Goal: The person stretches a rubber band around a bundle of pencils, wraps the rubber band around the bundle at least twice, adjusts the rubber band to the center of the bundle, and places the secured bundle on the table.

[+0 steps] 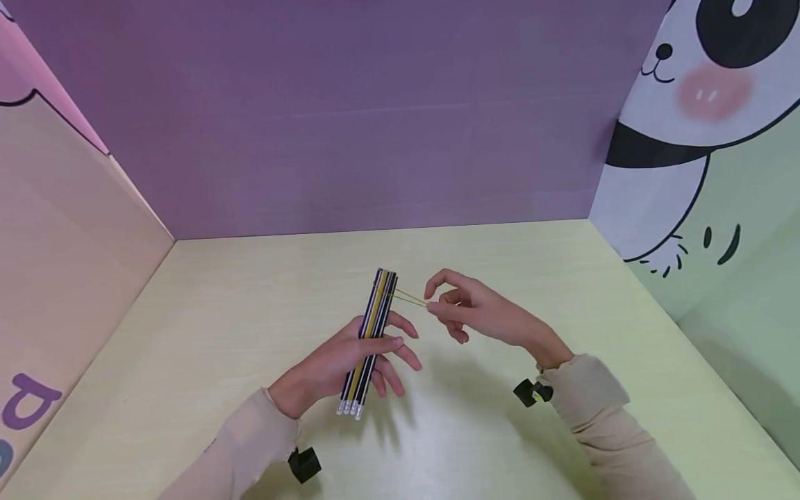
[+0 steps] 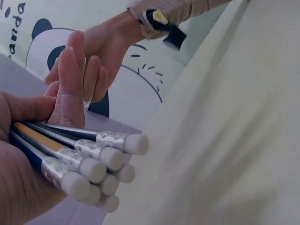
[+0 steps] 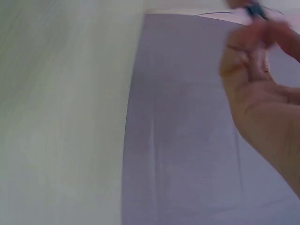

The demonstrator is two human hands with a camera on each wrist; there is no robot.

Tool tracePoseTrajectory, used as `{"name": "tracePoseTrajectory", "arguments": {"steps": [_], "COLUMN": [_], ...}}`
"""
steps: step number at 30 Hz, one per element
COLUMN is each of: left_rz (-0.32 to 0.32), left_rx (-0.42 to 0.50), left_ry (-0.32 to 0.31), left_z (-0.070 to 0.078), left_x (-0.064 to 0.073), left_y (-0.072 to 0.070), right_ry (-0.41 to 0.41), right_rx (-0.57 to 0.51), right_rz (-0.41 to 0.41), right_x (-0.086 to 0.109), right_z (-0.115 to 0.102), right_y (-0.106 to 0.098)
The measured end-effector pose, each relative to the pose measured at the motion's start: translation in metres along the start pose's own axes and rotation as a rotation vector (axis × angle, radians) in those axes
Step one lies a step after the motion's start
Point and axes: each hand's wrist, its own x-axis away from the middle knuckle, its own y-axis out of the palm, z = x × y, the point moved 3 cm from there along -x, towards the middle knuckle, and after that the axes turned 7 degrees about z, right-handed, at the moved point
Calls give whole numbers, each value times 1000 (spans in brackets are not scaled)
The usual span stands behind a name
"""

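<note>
A bundle of striped pencils (image 1: 378,305) slants upright above the table, its white eraser ends (image 2: 136,144) at the bottom. My left hand (image 1: 337,357) holds the bundle, the thumb across its front and the other fingers behind, spread outward. From the upper part of the bundle a thin yellow rubber band (image 1: 410,298) stretches to the right. My right hand (image 1: 481,309) pinches the far end of that band between thumb and fingertip, apart from the pencils. In the right wrist view the right hand (image 3: 262,93) is blurred, and the band cannot be made out.
Below the hands lies a pale wooden table (image 1: 250,292). A purple panel (image 1: 375,125) stands along its back edge. Side panels rise at left (image 1: 75,222) and right (image 1: 750,292), the right one with a panda drawing. Each wrist carries a small black camera (image 1: 304,464).
</note>
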Motion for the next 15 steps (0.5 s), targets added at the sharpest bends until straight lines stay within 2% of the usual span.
{"name": "tracePoseTrajectory", "arguments": {"steps": [4, 9, 12, 15], "left_rz": [47, 73, 75, 68], "left_rx": [3, 16, 4, -37], "left_ry": [27, 25, 41, 67], "left_z": [2, 2, 2, 5], "left_x": [-4, -4, -2, 1], "left_y": [-9, -11, -10, -7], "right_ry": [-37, -109, -84, -19], "right_rx": [-132, -105, -73, -54], "right_rz": [-9, 13, 32, 107], "right_x": [10, 10, 4, -3], "right_z": [-4, -9, -5, 5], "right_y": [-15, -13, -2, 6]}}
